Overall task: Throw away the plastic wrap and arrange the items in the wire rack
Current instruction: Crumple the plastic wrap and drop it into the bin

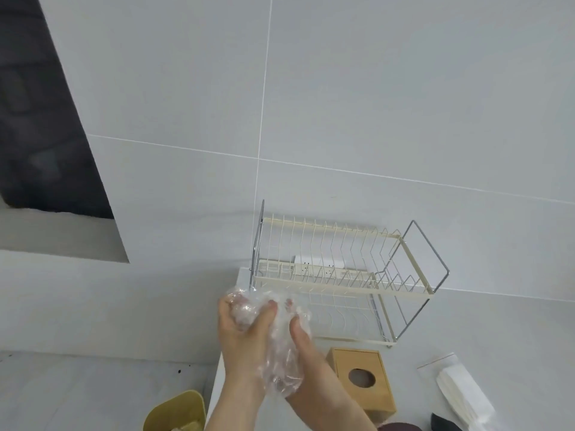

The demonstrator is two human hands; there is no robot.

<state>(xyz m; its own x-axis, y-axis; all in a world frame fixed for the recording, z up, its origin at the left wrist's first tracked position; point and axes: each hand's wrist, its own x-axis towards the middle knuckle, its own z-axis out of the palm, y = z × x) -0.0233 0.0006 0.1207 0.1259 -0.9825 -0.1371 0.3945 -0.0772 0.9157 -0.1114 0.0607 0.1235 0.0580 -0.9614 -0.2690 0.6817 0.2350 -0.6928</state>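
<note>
Clear crumpled plastic wrap (280,353) is bunched between both my hands, just in front of the wire rack. My left hand (239,334) closes around its upper part, thumb on top. My right hand (303,340) grips the wrap from the right, and the loose end hangs down over my wrists. The cream and chrome two-tier wire rack (401,244) stands on the white counter against the tiled wall, with nothing on its tiers.
A wooden tissue box (373,365) with a round hole sits right of my arms. A clear packet of white items (463,396) lies at the far right. Dark items (441,423) show at the bottom edge. A yellow bin (177,409) stands below the counter at lower left.
</note>
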